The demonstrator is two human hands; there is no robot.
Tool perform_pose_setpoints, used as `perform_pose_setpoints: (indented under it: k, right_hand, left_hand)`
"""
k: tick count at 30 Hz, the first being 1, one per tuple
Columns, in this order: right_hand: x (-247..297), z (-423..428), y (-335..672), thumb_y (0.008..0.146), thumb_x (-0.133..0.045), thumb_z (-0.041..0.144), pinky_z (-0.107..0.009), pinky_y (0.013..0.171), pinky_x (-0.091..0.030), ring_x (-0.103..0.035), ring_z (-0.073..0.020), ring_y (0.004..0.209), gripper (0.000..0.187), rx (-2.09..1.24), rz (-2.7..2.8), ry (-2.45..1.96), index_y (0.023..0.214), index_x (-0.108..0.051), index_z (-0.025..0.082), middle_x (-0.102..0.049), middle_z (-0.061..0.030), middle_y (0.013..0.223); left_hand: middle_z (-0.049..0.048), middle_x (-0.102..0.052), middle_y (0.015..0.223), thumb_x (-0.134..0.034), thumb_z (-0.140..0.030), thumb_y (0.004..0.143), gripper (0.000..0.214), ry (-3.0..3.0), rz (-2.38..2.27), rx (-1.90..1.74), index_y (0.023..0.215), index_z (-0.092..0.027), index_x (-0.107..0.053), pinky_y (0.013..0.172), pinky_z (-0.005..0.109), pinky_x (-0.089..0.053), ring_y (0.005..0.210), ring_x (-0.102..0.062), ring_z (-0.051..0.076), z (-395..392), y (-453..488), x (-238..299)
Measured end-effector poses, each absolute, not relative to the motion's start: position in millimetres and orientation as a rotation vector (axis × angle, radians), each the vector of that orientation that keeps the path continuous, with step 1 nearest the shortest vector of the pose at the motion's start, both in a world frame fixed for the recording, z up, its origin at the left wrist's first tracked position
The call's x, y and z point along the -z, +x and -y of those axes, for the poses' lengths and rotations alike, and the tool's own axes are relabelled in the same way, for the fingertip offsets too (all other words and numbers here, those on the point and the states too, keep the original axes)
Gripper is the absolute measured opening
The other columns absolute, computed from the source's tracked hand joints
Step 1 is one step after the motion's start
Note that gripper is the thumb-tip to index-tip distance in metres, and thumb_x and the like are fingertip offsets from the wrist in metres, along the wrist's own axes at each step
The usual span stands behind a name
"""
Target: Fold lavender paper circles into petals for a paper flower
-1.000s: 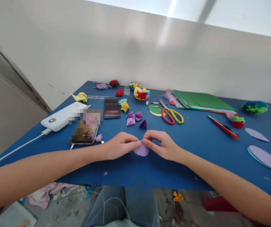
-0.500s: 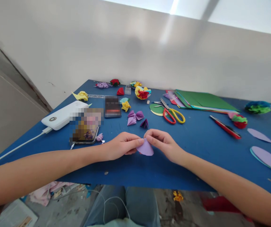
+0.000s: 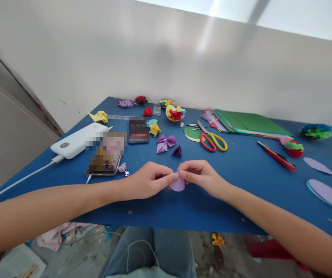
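Observation:
A small piece of purple paper is pinched between my two hands above the near part of the blue table. My left hand closes its thumb and fingers on the paper's left and upper side. From the right, my right hand grips its upper edge, the thumb tips nearly meeting. The lower part of the paper hangs out rounded below the thumbs; its upper part is hidden by my fingers. Just beyond lie folded purple paper pieces and a darker purple one.
Scissors with red and yellow handles lie beyond my right hand, near green paper sheets. A red cutter and purple paper ovals are at right. A phone and white power bank sit left.
My thumbs have come closer together over the purple paper, and less of it shows. My left thumb has shifted slightly right. The things on the table stay where they were.

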State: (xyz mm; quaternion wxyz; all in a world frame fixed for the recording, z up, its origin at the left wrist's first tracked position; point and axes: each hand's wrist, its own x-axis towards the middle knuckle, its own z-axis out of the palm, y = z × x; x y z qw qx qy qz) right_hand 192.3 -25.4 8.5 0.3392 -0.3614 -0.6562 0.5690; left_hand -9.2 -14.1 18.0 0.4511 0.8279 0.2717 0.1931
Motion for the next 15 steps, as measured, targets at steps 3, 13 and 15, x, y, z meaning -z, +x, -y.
perform_pose_setpoints:
  k: [3, 13, 15]
  right_hand:
    - [-9.0, 24.5, 194.0, 0.078, -0.059, 0.041, -0.021, 0.056, -0.041, -0.049, -0.0089, 0.060, 0.027, -1.490, 1.741, -0.950, 0.076, -0.060, 0.014, -0.056, -0.0002, 0.067]
    - [-13.9, 34.4, 190.2, 0.087, -0.047, 0.030, -0.023, 0.061, -0.040, -0.050, -0.0109, 0.065, 0.019, -0.788, 2.087, -1.072, 0.079, -0.057, 0.017, -0.057, -0.0013, 0.071]
    - [-15.2, 35.3, 189.8, 0.087, -0.047, 0.028, -0.023, 0.062, -0.042, -0.051, -0.0112, 0.066, 0.015, -0.741, 2.127, -1.038, 0.081, -0.056, 0.017, -0.057, -0.0017, 0.073]
  left_hand:
    - [-0.0045, -0.038, 0.055, -0.036, -0.040, 0.089, 0.040, 2.061, -0.672, -0.480, 0.065, -0.012, -0.052, 0.049, 0.018, -0.026, 0.052, -0.034, 0.006, 14.2, -9.5, -17.6]
    - [-0.0053, -0.034, 0.051, -0.035, -0.035, 0.090, 0.040, 2.301, -0.722, -0.563, 0.058, -0.013, -0.046, 0.048, 0.020, -0.024, 0.049, -0.032, 0.006, 11.1, -9.4, -12.1]
    - [-0.0046, -0.037, 0.053, -0.035, -0.030, 0.090, 0.037, 2.455, -0.669, -0.581, 0.058, -0.014, -0.046, 0.050, 0.021, -0.025, 0.050, -0.033, 0.006, 11.9, -9.9, -10.3]
